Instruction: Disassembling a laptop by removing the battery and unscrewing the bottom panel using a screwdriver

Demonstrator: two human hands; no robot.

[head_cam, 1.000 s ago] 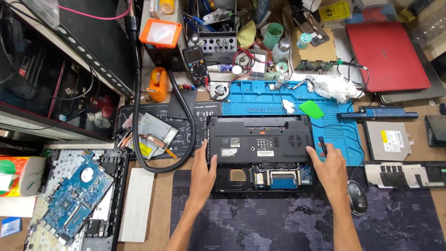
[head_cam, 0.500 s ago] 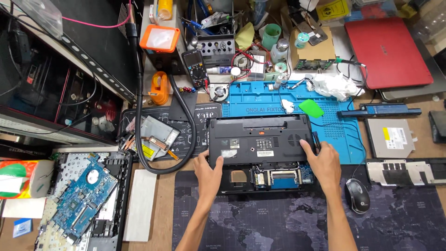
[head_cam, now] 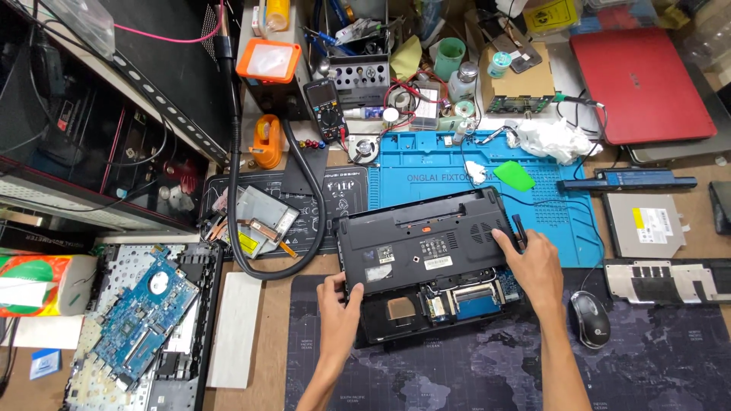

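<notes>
A black laptop [head_cam: 422, 243] lies bottom-up on the desk, its near service bay uncovered, showing a blue board and small parts. My left hand [head_cam: 339, 304] grips its near left corner, thumb on the edge. My right hand [head_cam: 533, 266] rests on the right side of the laptop, fingers curled over its edge next to a thin black tool [head_cam: 520, 230]. The laptop sits half on the blue work mat [head_cam: 563, 213] and half on the dark map-print desk mat [head_cam: 655, 365].
A black mouse [head_cam: 590, 318] sits right of my right hand. An optical drive [head_cam: 647, 223], a battery [head_cam: 628, 181] and a red laptop [head_cam: 643, 82] lie to the right. At left are a blue circuit board [head_cam: 141, 323], a heatsink [head_cam: 255, 221] and a black hose [head_cam: 236, 228].
The laptop has turned slightly, its right side shifted farther from me. My left hand has moved to the near left corner and my right hand up the right edge.
</notes>
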